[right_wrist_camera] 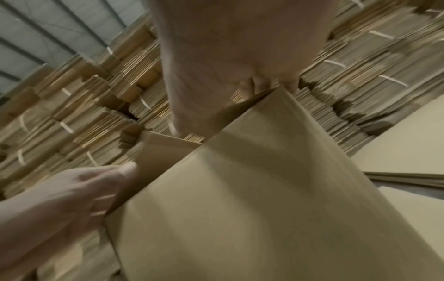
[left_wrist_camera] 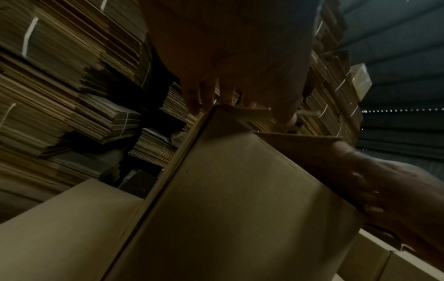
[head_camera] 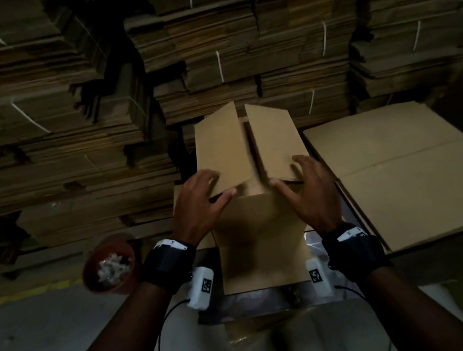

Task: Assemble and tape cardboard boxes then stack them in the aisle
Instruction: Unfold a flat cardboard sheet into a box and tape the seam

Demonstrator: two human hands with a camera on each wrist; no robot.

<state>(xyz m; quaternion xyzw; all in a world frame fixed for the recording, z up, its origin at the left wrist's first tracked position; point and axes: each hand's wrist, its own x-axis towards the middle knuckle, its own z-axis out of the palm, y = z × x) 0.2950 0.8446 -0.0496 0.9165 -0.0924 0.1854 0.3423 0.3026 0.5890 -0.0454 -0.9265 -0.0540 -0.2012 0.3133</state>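
A brown cardboard box (head_camera: 261,237) stands upright in front of me, its two long top flaps (head_camera: 221,149) folded nearly flat with a narrow gap between them. My left hand (head_camera: 203,204) lies spread on the near end of the left flap, fingers straight, thumb reaching toward the gap. My right hand (head_camera: 307,190) lies the same way on the right flap (head_camera: 277,144). In the left wrist view the box wall (left_wrist_camera: 228,209) fills the lower frame under my left hand (left_wrist_camera: 240,72). The right wrist view has the box wall (right_wrist_camera: 252,209) below my right hand (right_wrist_camera: 228,62).
A stack of flat cardboard sheets (head_camera: 405,172) lies to the right of the box. A reddish-brown bowl (head_camera: 110,269) of small pale pieces sits at the left. Tall bundles of tied flat cartons (head_camera: 249,45) form a wall behind. Grey floor (head_camera: 38,342) lies below left.
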